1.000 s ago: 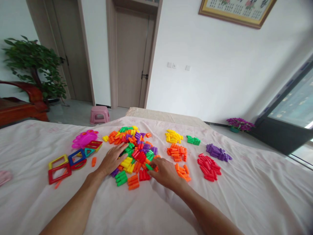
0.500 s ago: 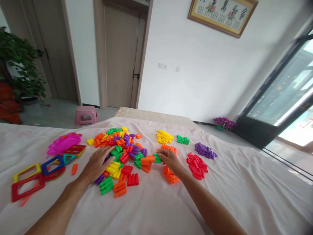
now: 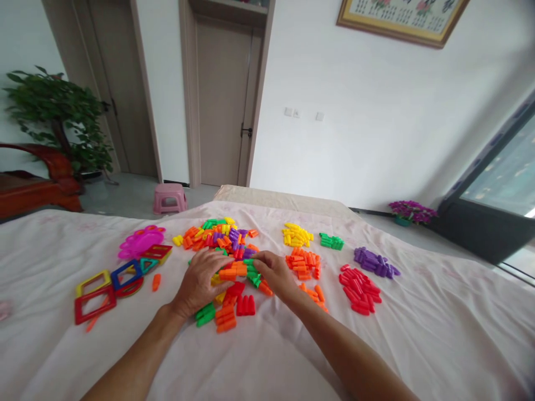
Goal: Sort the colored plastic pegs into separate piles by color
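Over the mixed pile of bullet-shaped plastic building blocks (image 3: pixel 225 242), my two hands face each other. A joined row of blocks, an orange section (image 3: pixel 234 270) with a green end (image 3: pixel 249 262), spans the gap between them. My right hand (image 3: pixel 273 273) pinches the green end between thumb and fingers. Curled around the orange end, my left hand (image 3: pixel 203 283) has its fingers above and its thumb below. Part of the pile is hidden beneath my left hand. In front of it lie red blocks (image 3: pixel 246 305), orange blocks (image 3: pixel 225 319) and a green block (image 3: pixel 204 314).
Sorted piles lie to the right: yellow (image 3: pixel 297 235), green (image 3: pixel 331 241), orange (image 3: pixel 304 263), purple (image 3: pixel 376 262) and red (image 3: pixel 360 291). At left are a pink flower-shaped tray (image 3: pixel 141 242) and magnetic frame tiles (image 3: pixel 95 301). A wrinkled cloth (image 3: pixel 267 356) covers the surface.
My left hand has come off the left side of the pile to the orange end of the joined blocks. My right hand has brought them left. The camera view has turned left.
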Demonstrator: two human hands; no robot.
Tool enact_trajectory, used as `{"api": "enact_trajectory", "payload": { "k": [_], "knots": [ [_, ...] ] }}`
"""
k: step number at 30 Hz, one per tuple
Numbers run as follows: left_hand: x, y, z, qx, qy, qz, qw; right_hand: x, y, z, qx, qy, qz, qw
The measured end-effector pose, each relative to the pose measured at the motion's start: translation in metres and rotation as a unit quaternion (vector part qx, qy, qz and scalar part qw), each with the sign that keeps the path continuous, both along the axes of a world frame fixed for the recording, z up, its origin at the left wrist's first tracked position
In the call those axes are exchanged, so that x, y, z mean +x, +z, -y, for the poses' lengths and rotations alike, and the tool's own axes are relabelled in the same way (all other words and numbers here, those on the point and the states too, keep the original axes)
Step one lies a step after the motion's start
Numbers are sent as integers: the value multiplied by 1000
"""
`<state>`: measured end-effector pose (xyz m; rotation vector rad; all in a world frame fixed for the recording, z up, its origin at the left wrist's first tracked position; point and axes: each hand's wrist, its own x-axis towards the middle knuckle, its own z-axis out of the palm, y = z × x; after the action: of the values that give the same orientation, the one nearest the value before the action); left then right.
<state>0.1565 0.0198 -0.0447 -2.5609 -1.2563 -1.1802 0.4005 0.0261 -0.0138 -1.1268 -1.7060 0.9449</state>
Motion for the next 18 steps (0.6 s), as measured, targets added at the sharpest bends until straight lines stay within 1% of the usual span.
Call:
{"api": "enact_trajectory", "payload": {
  "k": [2,5,7,9,11,13,15,17,18],
  "knots": [
    [3,0,1,-2,-4,2,1000,-9,0,2,-3,16,-3,1000],
    [3,-1,0,-5,12,23,1000,-15,1,4,-1,21,-11,1000],
    [1,-3,-2,-18,29,41,999,-7,2,1,7,0,-11,1000],
    [-3,-7,-5,-44,49,68,995,15,5,-8,28,-41,-7,999],
    [-6,-12,-10,-76,72,106,989,51,8,-23,65,-113,-9,991],
    [-9,-18,-15,-114,89,132,981,100,10,-40,95,-214,-11,972],
    [-11,-23,-19,-145,93,136,976,155,10,-56,75,-319,10,945],
    [-12,-26,-21,-163,94,133,973,207,10,-66,20,-410,92,907],
    [-12,-28,-21,-169,94,133,972,228,10,-69,-1,-441,143,886]
  ]
}}
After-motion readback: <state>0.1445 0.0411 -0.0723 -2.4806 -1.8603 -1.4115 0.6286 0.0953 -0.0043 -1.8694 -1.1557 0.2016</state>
